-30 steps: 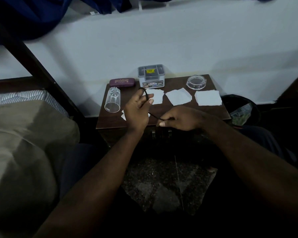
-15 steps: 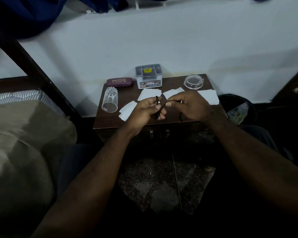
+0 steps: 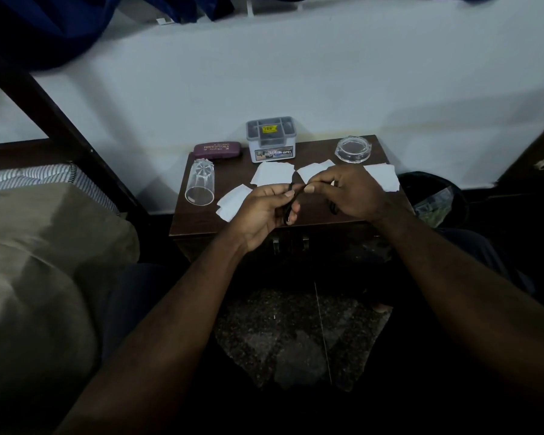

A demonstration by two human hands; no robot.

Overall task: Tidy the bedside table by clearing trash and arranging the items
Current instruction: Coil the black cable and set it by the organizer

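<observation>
1. Nearest: both bare forearms reach forward over a speckled dark stone floor [image 3: 296, 340]; a tan pillow [image 3: 38, 262] fills the left side, soft and creased.
2. Left hand [image 3: 261, 211]: fingers curled, thumb pressed down on a thin black cord [image 3: 288, 208], which runs through the fist and hangs in a loop below it. Against half a second ago it is in much the same place; a second ago it was raised, fingers spread, with the cord looped round them.
3. Right hand [image 3: 352, 193]: closed in a pinch, thumb and forefinger on the cord's other end, meeting the left hand's fingertips; another dark loop shows under its palm. A second ago it sat lower, at the table's front edge.
4. Both hands hover over the front half of the bedside table [image 3: 201, 221], a dark wood top, flat and glossy.
5. White paper scraps [image 3: 233, 200] lie flat on the top, torn-edged rectangles, partly hidden by the hands; positions unchanged.
6. Left: a clear drinking glass [image 3: 200, 183] lies on its side, mouth toward the camera, with a ribbed base.
7. Back row, by the white wall: a maroon spectacle case [image 3: 217, 149], rounded; a grey lidded plastic box [image 3: 271, 139] with yellow sticker; a clear round glass ashtray [image 3: 353, 149].
8. Right of the table, a black bin [image 3: 434, 199] holds crumpled wrapping.
</observation>
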